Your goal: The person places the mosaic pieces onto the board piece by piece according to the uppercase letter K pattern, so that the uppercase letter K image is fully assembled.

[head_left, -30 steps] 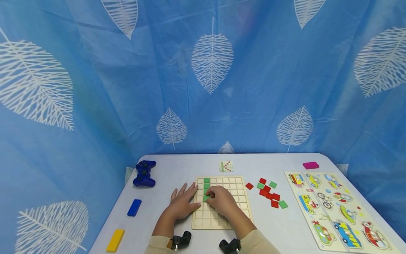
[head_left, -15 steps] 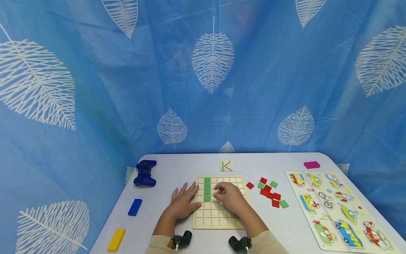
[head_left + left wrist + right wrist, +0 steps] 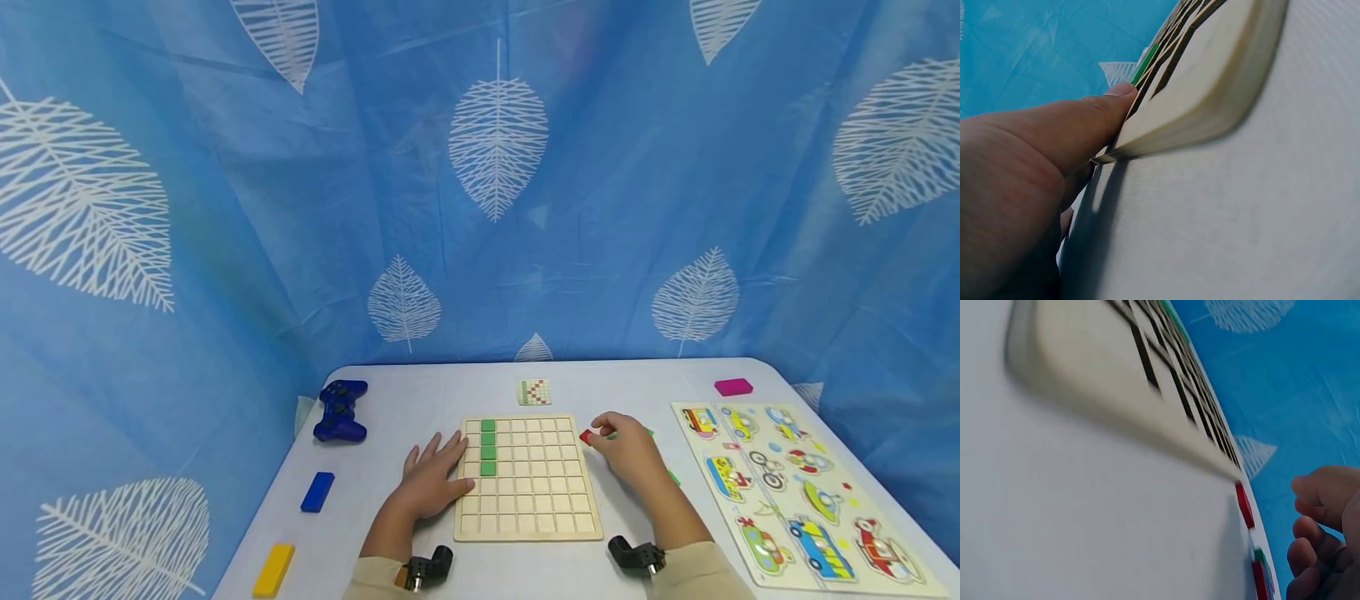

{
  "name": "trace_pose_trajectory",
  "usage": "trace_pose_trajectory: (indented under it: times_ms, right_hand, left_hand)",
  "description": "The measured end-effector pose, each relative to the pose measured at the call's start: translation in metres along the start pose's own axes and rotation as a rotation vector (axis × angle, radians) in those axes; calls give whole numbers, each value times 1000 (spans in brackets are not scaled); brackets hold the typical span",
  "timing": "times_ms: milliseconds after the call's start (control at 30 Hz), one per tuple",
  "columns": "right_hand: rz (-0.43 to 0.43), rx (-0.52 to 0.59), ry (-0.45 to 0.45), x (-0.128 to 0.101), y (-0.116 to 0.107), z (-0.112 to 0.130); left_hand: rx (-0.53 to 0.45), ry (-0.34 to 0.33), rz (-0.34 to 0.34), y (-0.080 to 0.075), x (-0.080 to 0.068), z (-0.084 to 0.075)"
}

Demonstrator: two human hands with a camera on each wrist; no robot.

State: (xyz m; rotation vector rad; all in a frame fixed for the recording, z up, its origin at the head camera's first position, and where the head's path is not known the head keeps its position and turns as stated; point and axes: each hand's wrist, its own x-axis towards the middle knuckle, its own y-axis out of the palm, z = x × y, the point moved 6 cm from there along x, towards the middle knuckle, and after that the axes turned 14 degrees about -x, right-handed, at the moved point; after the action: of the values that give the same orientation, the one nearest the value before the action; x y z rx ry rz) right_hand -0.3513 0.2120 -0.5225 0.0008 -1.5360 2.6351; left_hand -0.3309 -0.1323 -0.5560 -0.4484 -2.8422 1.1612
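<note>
The right hand (image 3: 630, 452) is hovering at a red square tile (image 3: 585, 436), which is lying on the white tabletop (image 3: 423, 396) just beside the right edge of the wooden grid board (image 3: 535, 485), toward the board's far right corner. Thumb and forefinger are curving toward each other with a narrow gap; no tile is showing between them, and whether a fingertip is touching the red one I cannot tell. Because the tile is thin and lying flat, pinching it by two opposite sides is probably working better than pressing on its face, which is likely to send it skidding against the board. A loose green tile (image 3: 674, 477) is peeking out behind the right forearm, so keeping the other fingers tucked is sparing the pieces there a knock. The left hand (image 3: 432, 483) is gripping nothing: it is resting spread along the board's left edge, thumb on the rim, and keeping that light pressure is steadying the grid while four green tiles (image 3: 488, 452) are sitting in its second column from the far edge down. The pattern card (image 3: 534, 392) is lying uncovered near the table's far edge, handy for checking a cell.
</note>
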Motion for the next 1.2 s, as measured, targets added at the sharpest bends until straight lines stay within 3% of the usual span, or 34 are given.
trace_pose_trajectory:
  times_ms: [267,467,767,1200]
  right_hand:
    - [52,-50,93,8,-16,-53]
    - [92,-5,173,7,-21,-78]
    - [114,-9,170,8,-23,-86]
    - [126,13,259,9,-19,-92]
  left_hand:
    - [0,0,-1,3,0,2]
    - [3,12,-3,3,-1,2]
    - [1,13,-5,4,-3,1]
    - [10,-13,-9,4,-2,0]
